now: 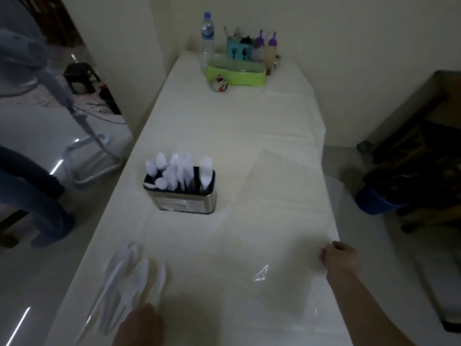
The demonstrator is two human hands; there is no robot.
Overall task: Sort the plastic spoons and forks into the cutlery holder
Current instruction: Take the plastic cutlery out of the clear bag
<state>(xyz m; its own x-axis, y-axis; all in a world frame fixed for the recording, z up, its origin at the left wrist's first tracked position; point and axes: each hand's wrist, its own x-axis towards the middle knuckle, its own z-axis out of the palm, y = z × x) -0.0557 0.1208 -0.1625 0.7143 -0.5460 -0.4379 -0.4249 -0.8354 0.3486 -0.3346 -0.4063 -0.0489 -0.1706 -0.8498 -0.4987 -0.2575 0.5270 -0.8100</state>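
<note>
On the white tabletop (249, 136) ahead of me stands the holder (184, 199), a metal box with a dark inside, and it already bristles with white cutlery (179, 171) standing on end. The picture is too blurred for me to tell spoons from forks there, or whether each kind has its own compartment. So a good share of the sorting looks done.

What is left lies near my left: a loose pile (127, 278) of white pieces flat on the tabletop, close to its left edge and well apart from the holder. I judge that several pieces remain, though I cannot count them.

My left hand (141, 325) is low at the bottom of the view, just beside the pile, so blurred that I cannot tell how its fingers are set or whether they hold anything. My right hand (339, 255) rests at the right edge of the tabletop, fingers curled closed; what they pinch, if anything, I cannot make out.
</note>
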